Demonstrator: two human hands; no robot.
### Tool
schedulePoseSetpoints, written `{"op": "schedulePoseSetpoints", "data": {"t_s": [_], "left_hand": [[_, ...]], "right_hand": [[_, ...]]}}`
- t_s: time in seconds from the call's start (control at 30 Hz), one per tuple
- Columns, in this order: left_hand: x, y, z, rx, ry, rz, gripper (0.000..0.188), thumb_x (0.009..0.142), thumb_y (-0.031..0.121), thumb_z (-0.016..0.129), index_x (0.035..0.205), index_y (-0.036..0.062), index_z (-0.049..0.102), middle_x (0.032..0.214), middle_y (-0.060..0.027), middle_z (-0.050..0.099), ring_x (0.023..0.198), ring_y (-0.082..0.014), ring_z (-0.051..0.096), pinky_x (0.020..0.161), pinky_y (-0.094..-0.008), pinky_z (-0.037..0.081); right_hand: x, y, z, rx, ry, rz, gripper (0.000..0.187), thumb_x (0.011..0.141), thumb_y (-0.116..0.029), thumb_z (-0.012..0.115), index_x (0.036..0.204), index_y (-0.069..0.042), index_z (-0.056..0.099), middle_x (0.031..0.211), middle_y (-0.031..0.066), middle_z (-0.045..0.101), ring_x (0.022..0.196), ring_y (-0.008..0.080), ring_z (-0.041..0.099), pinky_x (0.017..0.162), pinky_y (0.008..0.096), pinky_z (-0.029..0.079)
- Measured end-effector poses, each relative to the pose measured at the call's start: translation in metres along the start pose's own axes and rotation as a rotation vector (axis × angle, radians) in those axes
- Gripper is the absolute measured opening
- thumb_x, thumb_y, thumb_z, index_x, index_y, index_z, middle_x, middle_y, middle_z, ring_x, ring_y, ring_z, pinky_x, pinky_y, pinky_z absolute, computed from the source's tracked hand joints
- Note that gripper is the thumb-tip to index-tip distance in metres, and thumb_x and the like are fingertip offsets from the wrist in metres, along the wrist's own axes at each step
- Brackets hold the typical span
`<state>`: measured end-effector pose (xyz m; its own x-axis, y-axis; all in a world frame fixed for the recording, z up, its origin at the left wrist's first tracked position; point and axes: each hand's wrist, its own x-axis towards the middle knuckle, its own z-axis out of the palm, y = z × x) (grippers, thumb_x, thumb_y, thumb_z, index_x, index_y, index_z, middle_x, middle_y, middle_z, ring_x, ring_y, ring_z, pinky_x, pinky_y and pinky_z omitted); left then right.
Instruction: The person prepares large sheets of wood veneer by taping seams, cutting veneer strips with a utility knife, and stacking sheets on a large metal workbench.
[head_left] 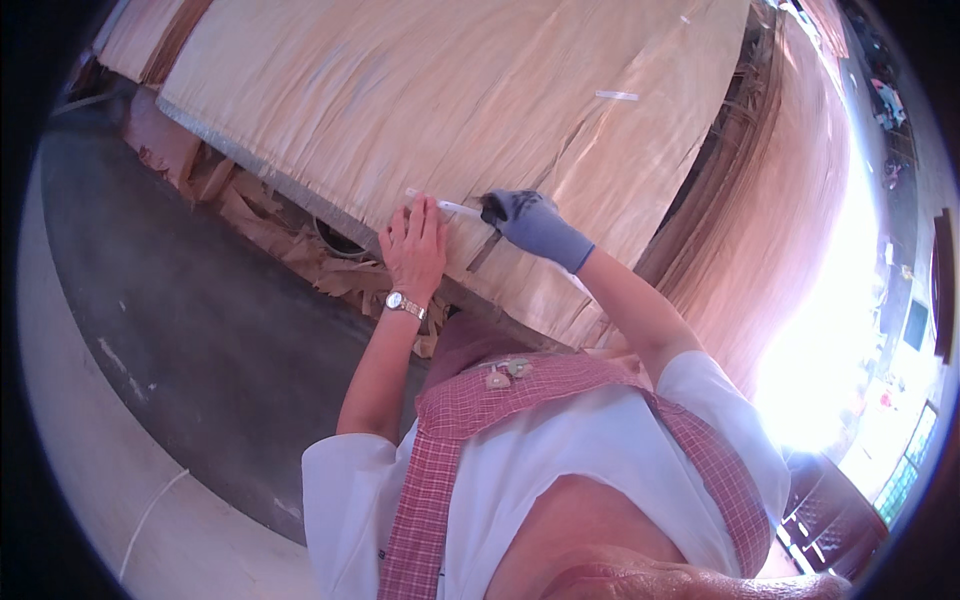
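A wide, pale wood veneer sheet (400,110) lies in front of me, its grain streaked and split in places. My left hand (414,252), bare and with a watch (398,301) at the wrist, rests flat near the sheet's front edge, fingers spread. Just past its fingertips a thin white tape strip (456,208) runs across the wood toward my right hand (540,226). That hand wears a grey-blue glove with dark fingertips, and its fingers are closed on the strip's end. Whether anything else is inside the glove's grip is hidden.
Another short white strip (617,96) lies farther back on the veneer. To the right, beyond a dark gap, stands a second stack of veneer (770,200). Torn brown scraps (270,235) stick out under the front edge. A dark floor (230,300) stretches on the left.
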<state>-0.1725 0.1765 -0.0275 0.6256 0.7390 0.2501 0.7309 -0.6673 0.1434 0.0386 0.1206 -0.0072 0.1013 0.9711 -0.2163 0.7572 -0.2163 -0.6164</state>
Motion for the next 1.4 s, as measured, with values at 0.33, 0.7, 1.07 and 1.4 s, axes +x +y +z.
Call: {"op": "schedulePoseSetpoints", "data": {"t_s": [0.33,0.7,1.07,1.4], "left_hand": [[0.096,0.001,0.006,-0.111,-0.083,0.082,0.044,0.089,0.029,0.058,0.129,0.0107,0.057,0.137,-0.0031,0.054,0.114,-0.0261,0.050,0.093,-0.0449,0.036],[0.184,0.017,0.065,-0.081,-0.117,0.304,0.042,0.088,0.027,0.061,0.126,0.0095,0.059,0.133,-0.0051,0.056,0.115,-0.0245,0.050,0.090,-0.0437,0.037],[0.364,0.083,0.136,-0.136,-0.071,0.332,0.053,0.090,0.036,0.057,0.140,0.0210,0.047,0.144,-0.0027,0.048,0.118,-0.0255,0.048,0.097,-0.0527,0.035],[0.372,0.086,0.120,-0.071,-0.271,0.323,0.050,0.093,0.045,0.052,0.140,0.0253,0.048,0.146,-0.0015,0.045,0.124,-0.0295,0.047,0.100,-0.0570,0.033]], "right_hand": [[0.095,0.060,-0.081,0.670,0.052,0.499,0.026,0.088,-0.028,0.063,0.087,-0.002,0.067,0.072,0.0049,0.069,0.052,0.0119,0.056,0.048,0.0293,0.045],[0.146,0.090,-0.127,-0.069,0.295,0.296,0.036,0.091,-0.036,0.059,0.106,-0.004,0.063,0.080,0.0136,0.069,0.076,0.0282,0.068,0.072,0.0405,0.052],[0.236,0.155,-0.201,0.160,0.210,0.562,0.040,0.079,-0.035,0.071,0.087,0.003,0.064,0.074,0.0074,0.070,0.062,0.0158,0.067,0.062,0.0271,0.053],[-0.005,0.133,-0.251,0.766,0.556,0.424,0.030,0.096,-0.026,0.056,0.118,-0.007,0.062,0.088,0.0039,0.068,0.069,0.0071,0.055,0.056,0.0216,0.044]]}}
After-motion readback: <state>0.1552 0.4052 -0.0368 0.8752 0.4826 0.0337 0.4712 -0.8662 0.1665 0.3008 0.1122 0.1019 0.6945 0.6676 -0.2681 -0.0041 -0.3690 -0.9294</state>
